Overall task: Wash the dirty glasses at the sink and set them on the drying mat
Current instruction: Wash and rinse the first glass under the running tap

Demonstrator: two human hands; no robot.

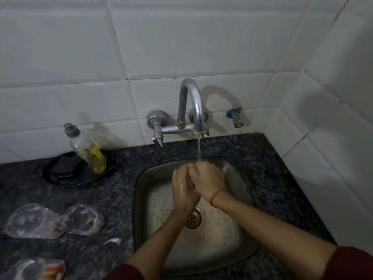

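A person stands at a small steel sink [238, 199] set into a dark speckled counter [113, 195], in a white-tiled corner. A thin stream of water [199, 150] runs from a curved chrome tap [191, 102] on the far wall onto both hands, which are pressed together over the basin. The right hand [209, 180] lies across the left hand [182, 188]. The left fingers point up towards the stream, fairly straight and wet. Whether the right fingers are curled or flat cannot be told. Neither hand holds a glass.

The dirty glasses lie on their sides on the counter, left of the sink and well apart from the hands. Two sit side by side, the left glass [34, 221] just beside the middle glass [82, 220], both with brownish residue. A third glass [36, 269] lies nearer, at the left edge. Farther back, a nearly empty bottle of yellow dish soap [86, 150] leans on a black dish [60, 174].
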